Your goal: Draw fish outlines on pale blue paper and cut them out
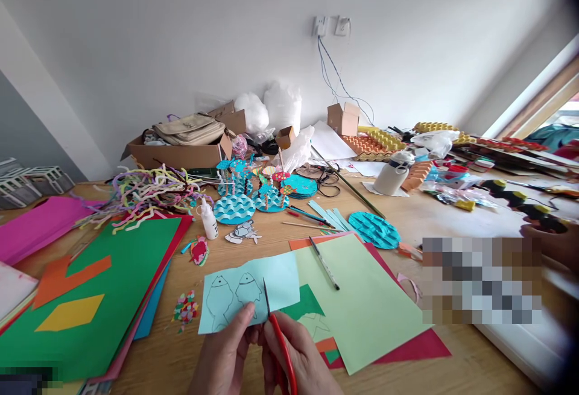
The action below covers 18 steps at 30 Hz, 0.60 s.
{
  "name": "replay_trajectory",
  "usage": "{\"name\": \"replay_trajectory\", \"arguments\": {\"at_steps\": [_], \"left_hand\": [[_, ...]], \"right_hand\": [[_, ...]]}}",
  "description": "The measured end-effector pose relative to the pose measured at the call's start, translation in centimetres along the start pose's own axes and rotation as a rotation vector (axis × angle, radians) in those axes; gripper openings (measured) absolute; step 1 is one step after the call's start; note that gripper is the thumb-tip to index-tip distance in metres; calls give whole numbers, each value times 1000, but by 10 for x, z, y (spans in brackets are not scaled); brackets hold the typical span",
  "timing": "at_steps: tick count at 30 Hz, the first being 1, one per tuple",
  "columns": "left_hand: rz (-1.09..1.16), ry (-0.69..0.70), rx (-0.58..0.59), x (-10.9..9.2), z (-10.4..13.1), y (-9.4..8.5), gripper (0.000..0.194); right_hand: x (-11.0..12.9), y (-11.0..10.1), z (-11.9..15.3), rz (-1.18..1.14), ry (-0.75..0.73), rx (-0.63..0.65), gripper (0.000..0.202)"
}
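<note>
A light blue sheet (pixel 280 271) with two fish outlines drawn on it is raised over the table. Its lower edge is pinched by my left hand (pixel 230 347), thumb on top beneath the right-hand fish. My right hand (pixel 294 353) grips red-handled scissors (pixel 284 353), whose dark blade points up beside that fish, at the paper. Part of the scissors' handle is hidden by my fingers. Just behind the sheet's right side lie a green paper piece (pixel 305 300) and a large pale green sheet (pixel 362 304) bearing a pen (pixel 323 262).
Coloured paper (pixel 122 274) is stacked at left, with paper dots (pixel 185 310) near it. Beyond stand a glue bottle (pixel 208 220), blue wavy discs (pixel 235 209), pipe cleaners (pixel 154 193) and a white bottle (pixel 392 175). Another person's hand (pixel 552 244) shows at the right edge.
</note>
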<state>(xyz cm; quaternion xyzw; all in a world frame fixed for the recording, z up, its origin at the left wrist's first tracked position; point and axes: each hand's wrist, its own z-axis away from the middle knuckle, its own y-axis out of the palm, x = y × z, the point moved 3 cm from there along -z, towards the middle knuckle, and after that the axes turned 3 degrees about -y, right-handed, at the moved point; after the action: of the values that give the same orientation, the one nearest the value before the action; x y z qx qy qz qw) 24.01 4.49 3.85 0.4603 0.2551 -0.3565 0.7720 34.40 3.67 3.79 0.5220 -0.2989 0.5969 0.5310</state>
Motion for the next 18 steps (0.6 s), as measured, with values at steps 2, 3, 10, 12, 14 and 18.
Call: {"name": "replay_trajectory", "arguments": {"at_steps": [2,3,10,12,14,18], "left_hand": [[-10,-10,5,0,1,1,27],[-12,-19,11,-1,2,1,26],[-33,-47,-19,-4,0,2,28],[-42,-44,-6,-3,-2,1,25],[-61,-48,16,-2,-2,1,21],[-100,-1,-25,-1,1,1,21]], "right_hand": [[2,-2,1,18,-9,10,54],[3,-3,2,28,-11,12,55],[10,-6,4,67,43,48,53],[12,-6,4,79,47,53,52],[15,-6,3,99,26,48,51],[16,-6,2,129,-22,33,50]]}}
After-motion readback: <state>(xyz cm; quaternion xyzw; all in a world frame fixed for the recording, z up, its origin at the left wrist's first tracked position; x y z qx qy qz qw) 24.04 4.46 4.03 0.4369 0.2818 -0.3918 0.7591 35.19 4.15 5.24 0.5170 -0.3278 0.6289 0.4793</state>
